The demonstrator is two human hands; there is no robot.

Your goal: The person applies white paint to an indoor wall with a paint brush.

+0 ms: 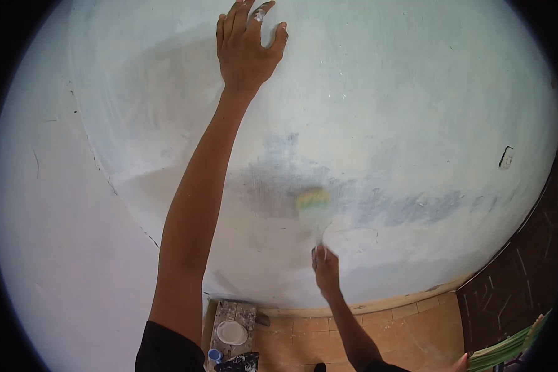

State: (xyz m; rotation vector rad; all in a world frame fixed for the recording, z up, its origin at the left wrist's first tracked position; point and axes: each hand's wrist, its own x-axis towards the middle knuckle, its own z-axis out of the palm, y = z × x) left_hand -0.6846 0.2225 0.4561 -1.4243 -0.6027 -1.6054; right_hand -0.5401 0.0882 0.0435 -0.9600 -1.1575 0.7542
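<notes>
My left hand [248, 56] rests high on the pale wall [403, 80], fingers spread, with white paint smears on one finger. Lower down, my right hand [326, 270] is closed around the handle of a wide paintbrush [314, 208]. Its yellowish bristles point up and lie at or very near the wall; they are blurred by motion, so contact is hard to tell. Around the bristles the wall carries a bluish-grey streaky patch [409, 208] that stretches to the right.
A paint-spattered bench [234, 310] below holds a round white lid or plate [232, 333] and a small blue container [214, 355]. Orange tiles [353, 332] cover the floor. A dark panelled door [508, 291] stands right, near a wall socket or switch [506, 157]. Something green and striped [508, 348] shows bottom right.
</notes>
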